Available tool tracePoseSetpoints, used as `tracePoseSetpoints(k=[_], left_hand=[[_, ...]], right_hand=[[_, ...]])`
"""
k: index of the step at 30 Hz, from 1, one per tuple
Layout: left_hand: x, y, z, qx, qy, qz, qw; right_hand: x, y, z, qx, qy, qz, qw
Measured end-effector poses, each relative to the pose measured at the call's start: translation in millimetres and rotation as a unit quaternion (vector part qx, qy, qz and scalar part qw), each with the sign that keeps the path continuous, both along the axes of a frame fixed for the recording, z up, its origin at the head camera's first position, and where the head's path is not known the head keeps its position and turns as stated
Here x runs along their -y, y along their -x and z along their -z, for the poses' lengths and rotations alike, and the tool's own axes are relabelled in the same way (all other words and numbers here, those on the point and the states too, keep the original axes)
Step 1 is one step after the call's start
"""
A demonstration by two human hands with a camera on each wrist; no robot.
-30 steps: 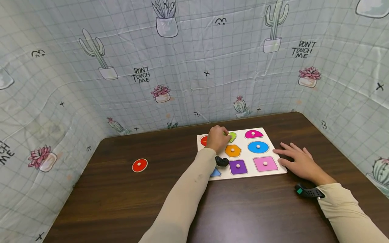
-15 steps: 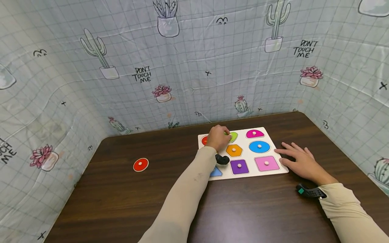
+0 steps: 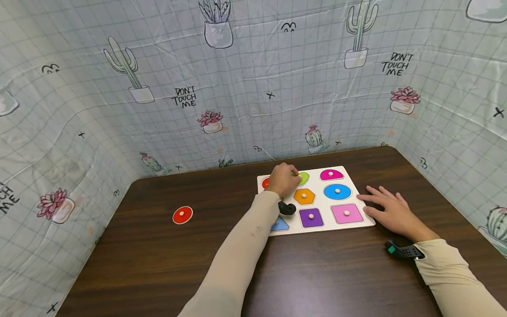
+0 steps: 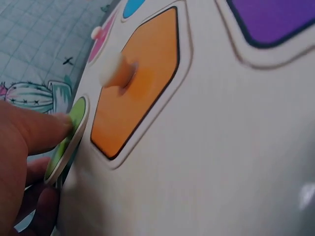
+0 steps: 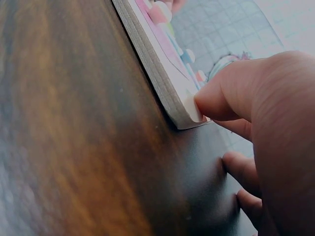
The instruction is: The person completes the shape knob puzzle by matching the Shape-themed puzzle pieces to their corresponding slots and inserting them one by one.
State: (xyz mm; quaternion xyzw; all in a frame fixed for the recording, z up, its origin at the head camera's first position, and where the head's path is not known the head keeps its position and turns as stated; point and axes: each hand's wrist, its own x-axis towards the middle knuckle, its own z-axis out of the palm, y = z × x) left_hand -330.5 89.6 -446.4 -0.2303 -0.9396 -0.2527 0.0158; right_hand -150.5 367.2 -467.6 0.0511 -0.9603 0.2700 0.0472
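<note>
My left hand [image 3: 283, 181] reaches over the back left of a white knobbed puzzle board [image 3: 327, 215] and pinches a green puzzle piece [image 4: 59, 155]. In the left wrist view, that piece stands tilted at the board's surface, the thumb on its face and other fingers at its lower edge. Close beside it sits an orange hexagon piece [image 4: 147, 83] with a pale knob. My right hand [image 3: 392, 213] lies with fingers spread at the board's right side. Its thumb [image 5: 216, 101] touches the board's near right corner; the other fingertips rest on the table.
A loose red round piece [image 3: 182, 215] lies on the dark wooden table [image 3: 138, 264], well left of the board. Magenta half-circle [image 3: 331, 175], blue oval [image 3: 337, 192], pink [image 3: 347, 213] and purple [image 3: 311, 218] pieces sit in the board. A patterned cloth [image 3: 245, 79] hangs behind.
My left wrist has shifted slightly to the left, showing more of the blue piece beneath it. The grip on the green piece and my right hand look the same.
</note>
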Motion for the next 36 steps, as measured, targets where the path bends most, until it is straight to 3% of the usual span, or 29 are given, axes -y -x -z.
tracePoseSetpoints(k=[10,17,31,36], left_hand=[[11.4,9.0,-6.2,0.049,-0.002,0.061,0.997],[12.7,11.3,-2.7,0.02,0.034,0.099,0.9943],[13.0,8.0,-2.6,0.017,0.027,0.088,0.9956],[16.7,8.9,0.8,0.029,-0.009,0.089,0.9956]], right_hand=[[0,2.6,-3.2,0.005,-0.003,0.002,1.0],[-1,2.6,-1.6,0.006,-0.006,0.002,1.0],[-1,1.5,0.2,0.002,-0.003,0.001,1.0],[0,1.4,1.3,0.003,-0.002,0.002,1.0]])
